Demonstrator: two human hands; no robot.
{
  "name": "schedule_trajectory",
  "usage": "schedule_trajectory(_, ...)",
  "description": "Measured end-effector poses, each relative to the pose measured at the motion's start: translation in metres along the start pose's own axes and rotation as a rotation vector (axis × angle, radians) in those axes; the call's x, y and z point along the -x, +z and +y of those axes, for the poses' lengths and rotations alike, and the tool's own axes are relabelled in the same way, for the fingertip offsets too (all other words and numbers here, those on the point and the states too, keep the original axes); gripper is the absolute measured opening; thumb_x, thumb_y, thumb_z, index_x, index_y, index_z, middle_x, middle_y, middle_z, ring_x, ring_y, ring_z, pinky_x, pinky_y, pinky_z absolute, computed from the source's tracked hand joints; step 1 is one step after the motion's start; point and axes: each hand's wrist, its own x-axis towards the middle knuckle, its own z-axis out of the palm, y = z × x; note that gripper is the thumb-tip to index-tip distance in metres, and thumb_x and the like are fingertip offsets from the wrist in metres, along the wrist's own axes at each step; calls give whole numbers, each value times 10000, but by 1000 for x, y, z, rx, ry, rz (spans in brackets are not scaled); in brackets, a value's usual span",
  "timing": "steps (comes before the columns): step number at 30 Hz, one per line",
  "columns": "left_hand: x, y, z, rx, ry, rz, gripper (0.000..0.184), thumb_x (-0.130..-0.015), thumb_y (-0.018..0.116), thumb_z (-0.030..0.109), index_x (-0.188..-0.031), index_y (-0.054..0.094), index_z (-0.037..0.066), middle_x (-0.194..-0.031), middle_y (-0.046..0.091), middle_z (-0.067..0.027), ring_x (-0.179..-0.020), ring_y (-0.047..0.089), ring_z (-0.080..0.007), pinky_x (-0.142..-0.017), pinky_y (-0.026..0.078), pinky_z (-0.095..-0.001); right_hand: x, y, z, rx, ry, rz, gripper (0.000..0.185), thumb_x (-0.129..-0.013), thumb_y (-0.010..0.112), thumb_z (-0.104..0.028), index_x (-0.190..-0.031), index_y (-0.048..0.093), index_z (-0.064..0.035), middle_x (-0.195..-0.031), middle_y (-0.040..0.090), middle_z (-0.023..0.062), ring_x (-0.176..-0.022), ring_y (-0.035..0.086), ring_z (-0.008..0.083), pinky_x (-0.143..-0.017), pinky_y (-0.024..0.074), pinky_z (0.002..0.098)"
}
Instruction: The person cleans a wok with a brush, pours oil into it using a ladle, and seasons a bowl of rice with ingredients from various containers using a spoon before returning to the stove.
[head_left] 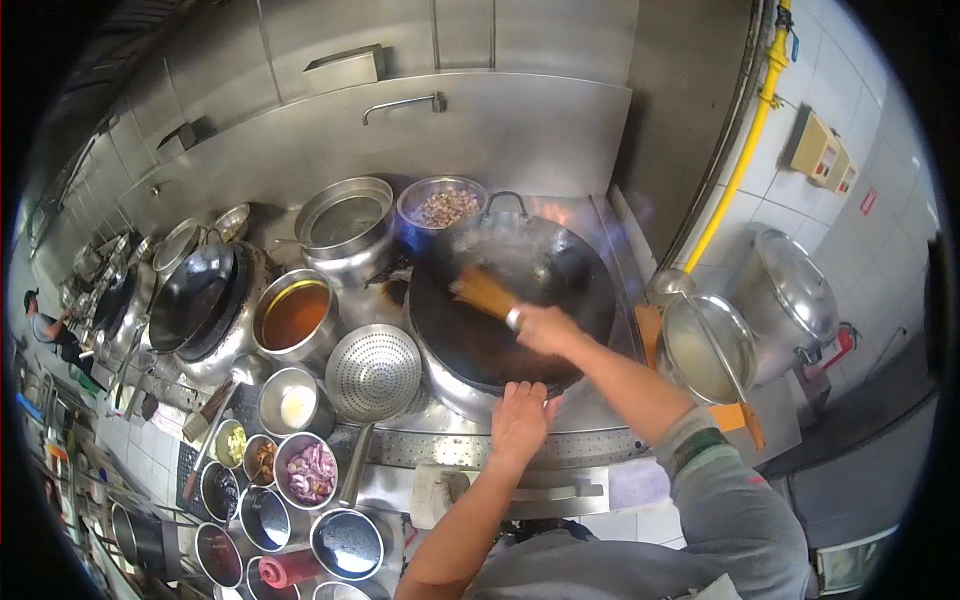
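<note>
Strainer [374,370] left of wok [575,290]

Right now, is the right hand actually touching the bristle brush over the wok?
Touching. The head view shows the right hand closed on the bristle brush, right up against its pale band, with no gap between.

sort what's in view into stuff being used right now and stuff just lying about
Seemingly in use:
brush, held in the right hand
black wok, under the brush, with the left hand at its near edge

Apparently just lying about:
perforated strainer
cut purple onion
reddish-brown liquid
red bottle
large lidded pot
</note>
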Motion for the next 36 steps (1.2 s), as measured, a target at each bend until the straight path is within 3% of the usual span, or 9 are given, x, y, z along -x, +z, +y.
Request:
schedule_trajectory(5,4,1,0,-4,-12,31,284,-858,692,327,-867,628,51,-894,627,-116,-918,583,-325,-763,508,-464,77,-105,17,57,-18,-485,632,-824,727,-403,-1412,538,-271,-1186,683,154,-948,698,295,-842,543,401)
schedule_trajectory(8,0,1,-1,-12,-10,19,283,-871,677,334,-887,629,55,-909,628,-110,-929,581,-316,-772,504,-460,74,-154,67,650,247,-70,352,-817,665,-210,-1160,666,-134,-1037,711,170,-988,689,330,-793,569,424)
schedule_trajectory(11,-1,2,-1,-35,-10,-27,282,-893,650,346,-931,641,67,-935,630,-97,-966,578,-295,-796,503,-444,41,-148,74,529,239,571,348,-881,524,-128,-1217,614,-104,-962,717,180,-907,711,339,-760,581,443)
schedule_trajectory(18,-5,5,0,-49,27,-29,286,-887,666,323,-874,621,41,-883,625,-138,-901,577,-347,-757,500,-461,-6,-16,-15,-15,-19,-42,481,-811,683,-244,-1280,607,-170,-1060,700,195,-1018,679,354,-867,542,470)
schedule_trajectory(22,-4,1,1,-36,14,-61,286,-889,670,312,-865,614,32,-871,621,-152,-893,567,-359,-751,493,-464,13,-65,31,-278,-48,-535,728,-800,748,-378,-1465,457,-328,-1023,713,125,-659,677,185,-672,570,325)
schedule_trajectory(24,-2,1,2,-12,19,-47,283,-888,671,307,-867,612,31,-873,621,-154,-893,563,-358,-757,488,-461,-4,-72,97,334,-284,-81,598,-833,712,-317,-1399,529,-253,-1057,706,164,-801,716,289,-736,575,399)
schedule_trajectory(25,-3,0,1,-3,24,-34,281,-887,672,304,-868,611,30,-873,621,-155,-893,561,-357,-760,485,-460,-11,-76,101,403,181,32,568,-875,642,-270,-1419,491,-212,-1087,675,204,-909,696,341,-770,563,448)
schedule_trajectory(28,-2,5,-4,9,67,20,281,-886,674,302,-873,608,29,-883,622,-159,-887,558,-356,-770,474,-449,-21,-64,87,202,260,560,644,-895,567,-226,-1499,344,-219,-1040,629,219,-859,688,383,-769,554,487)
schedule_trajectory(36,-5,-26,-30,-30,144,-50,299,-846,722,322,-806,628,40,-825,619,-144,-823,567,-351,-736,470,-445,-1,-37,22,-267,-546,-219,707,-797,755,-339,-1446,483,-268,-1227,658,184,-1132,629,347,-962,490,428)
